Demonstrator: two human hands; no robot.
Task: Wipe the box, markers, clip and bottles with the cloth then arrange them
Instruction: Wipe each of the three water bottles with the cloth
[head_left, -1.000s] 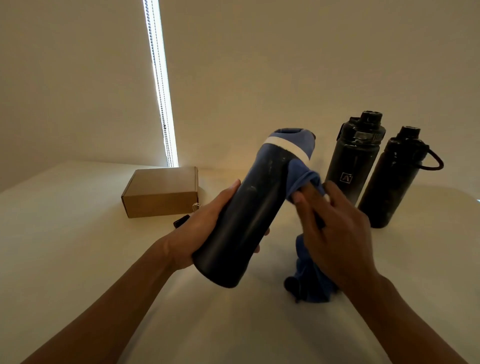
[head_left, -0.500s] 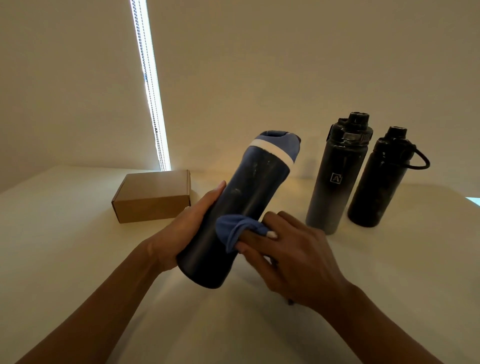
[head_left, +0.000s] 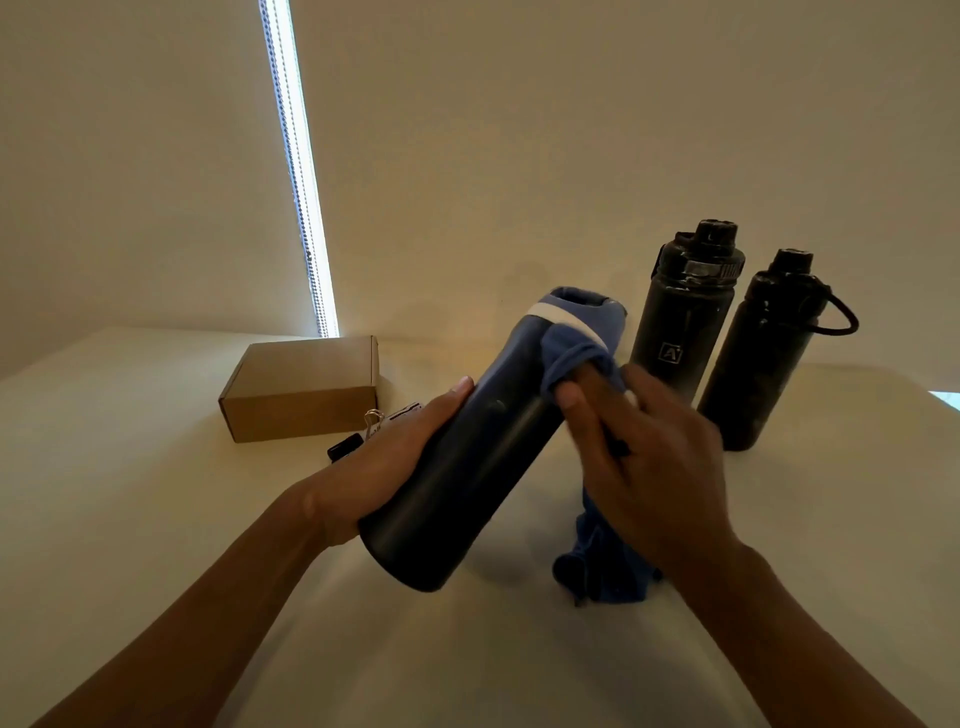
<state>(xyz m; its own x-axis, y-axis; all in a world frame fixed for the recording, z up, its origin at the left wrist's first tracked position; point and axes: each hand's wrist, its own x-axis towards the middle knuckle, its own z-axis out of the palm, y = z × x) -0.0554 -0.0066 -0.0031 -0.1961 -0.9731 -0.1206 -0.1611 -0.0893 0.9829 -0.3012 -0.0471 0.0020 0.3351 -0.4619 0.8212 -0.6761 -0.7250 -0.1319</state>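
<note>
Bottle (head_left: 470, 457) tilted, long axis running base-near-left to cap-far-right, left hand (head_left: 387, 462) wrapped round lower body, right hand (head_left: 639, 441) pinching blue cloth (head_left: 569, 353) vs upper shoulder, prob next stroke goes down-axis toward the base.

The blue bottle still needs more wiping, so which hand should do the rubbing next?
The right hand. It already pinches the blue cloth against the blue bottle near its white band. The left hand grips the bottle's lower body, holding it tilted off the table, so it is busy.
</note>
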